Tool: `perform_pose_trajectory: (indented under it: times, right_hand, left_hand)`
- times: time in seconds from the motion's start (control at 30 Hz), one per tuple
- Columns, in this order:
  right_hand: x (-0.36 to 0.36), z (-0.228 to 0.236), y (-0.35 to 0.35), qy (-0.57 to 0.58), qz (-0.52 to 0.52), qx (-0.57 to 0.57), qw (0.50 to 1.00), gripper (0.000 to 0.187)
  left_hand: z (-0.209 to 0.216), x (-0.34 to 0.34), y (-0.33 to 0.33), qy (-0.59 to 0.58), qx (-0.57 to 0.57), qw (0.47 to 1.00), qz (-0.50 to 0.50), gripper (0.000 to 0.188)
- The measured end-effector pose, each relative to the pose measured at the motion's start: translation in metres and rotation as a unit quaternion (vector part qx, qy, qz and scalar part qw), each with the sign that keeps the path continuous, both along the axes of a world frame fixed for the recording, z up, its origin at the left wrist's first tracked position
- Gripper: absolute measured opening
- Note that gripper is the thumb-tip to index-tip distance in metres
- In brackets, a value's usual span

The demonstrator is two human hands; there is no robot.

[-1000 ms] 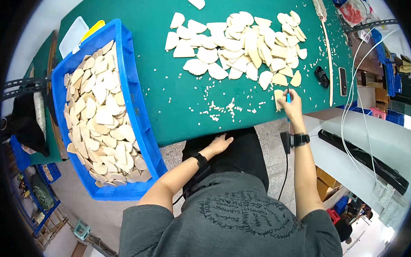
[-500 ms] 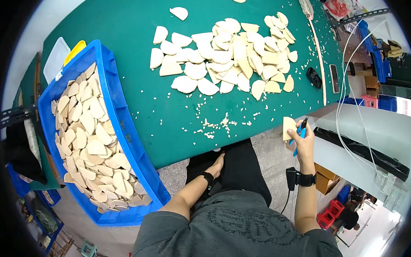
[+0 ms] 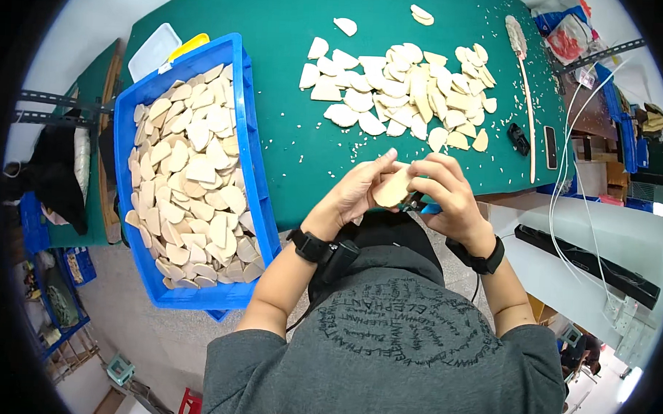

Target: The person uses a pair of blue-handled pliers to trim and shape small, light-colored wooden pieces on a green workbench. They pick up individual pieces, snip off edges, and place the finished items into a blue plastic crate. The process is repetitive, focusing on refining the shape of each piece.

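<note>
workshop – green workbench (image 3: 289, 154) | blue crate (image 3: 249, 153) of wooden blanks (image 3: 187, 165) – cables

A crinkled red and white plastic package (image 3: 569, 40) lies at the upper right of the frame, past the far end of the green table (image 3: 280, 15). Beside the table's right edge lies a small dark oblong device with a blank screen (image 3: 550, 147).
</note>
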State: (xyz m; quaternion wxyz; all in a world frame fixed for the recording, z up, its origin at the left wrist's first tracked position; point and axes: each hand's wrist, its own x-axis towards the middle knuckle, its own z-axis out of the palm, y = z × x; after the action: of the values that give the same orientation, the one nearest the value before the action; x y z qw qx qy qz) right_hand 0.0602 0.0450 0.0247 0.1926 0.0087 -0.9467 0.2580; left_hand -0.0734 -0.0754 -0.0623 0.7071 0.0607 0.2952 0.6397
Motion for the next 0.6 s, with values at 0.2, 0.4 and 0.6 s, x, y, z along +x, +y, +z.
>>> perform_pose_trajectory:
  times: [0.2,0.4,0.6]
  right_hand:
    - [0.006,-0.001,-0.007,-0.049,-0.157,-0.263,0.951,0.026]
    - [-0.007,-0.005,-0.002,-0.095,-0.06,-0.266,0.957,0.03]
    - [-0.011,-0.005,0.012,-0.063,-0.025,-0.228,0.971,0.029]
  left_hand:
    - [0.048,0.0,-0.031,0.267,-0.013,0.954,0.139,0.032]
    - [0.069,0.016,-0.032,0.388,-0.021,0.889,0.242,0.023]
    - [0.075,0.027,-0.022,0.456,-0.07,0.845,0.272,0.024]
